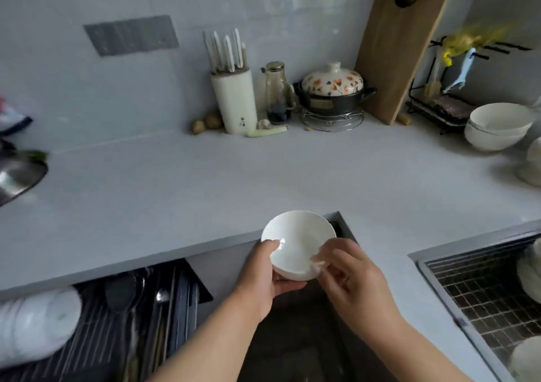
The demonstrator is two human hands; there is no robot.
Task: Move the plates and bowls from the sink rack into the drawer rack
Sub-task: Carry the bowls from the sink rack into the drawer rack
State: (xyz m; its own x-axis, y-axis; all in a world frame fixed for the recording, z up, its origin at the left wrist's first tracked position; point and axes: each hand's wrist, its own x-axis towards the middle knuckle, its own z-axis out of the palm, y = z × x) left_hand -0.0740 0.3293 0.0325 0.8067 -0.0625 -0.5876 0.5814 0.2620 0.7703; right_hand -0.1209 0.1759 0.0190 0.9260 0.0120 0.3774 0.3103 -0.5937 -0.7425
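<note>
Small white bowl (298, 244) is held at frame centre, just below the counter edge (175, 253), tilted with its opening toward the camera. Left hand (263, 279) is clamped on it: thumb over the rim at 9 o'clock, fingers cupped under the base. Right hand (354, 276) is pinched on the rim at 4 o'clock; the hands are close together with only the bowl between them

Drawer rack (117, 323) is seen pulled out at 8 o'clock, with a row of white dishes (35, 323) already stood in it and utensils (152, 302) beside them. Sink rack (480, 288) lies at 4 o'clock; white dishes (527, 355) are still seen at its right edge, count not readable. Two stacked white bowls (494, 127) are parked on the counter at 2 o'clock

Judged: task is partly done. This bowl is in transit between the racks, not yet set down; several sink-rack pieces are left to be moved
</note>
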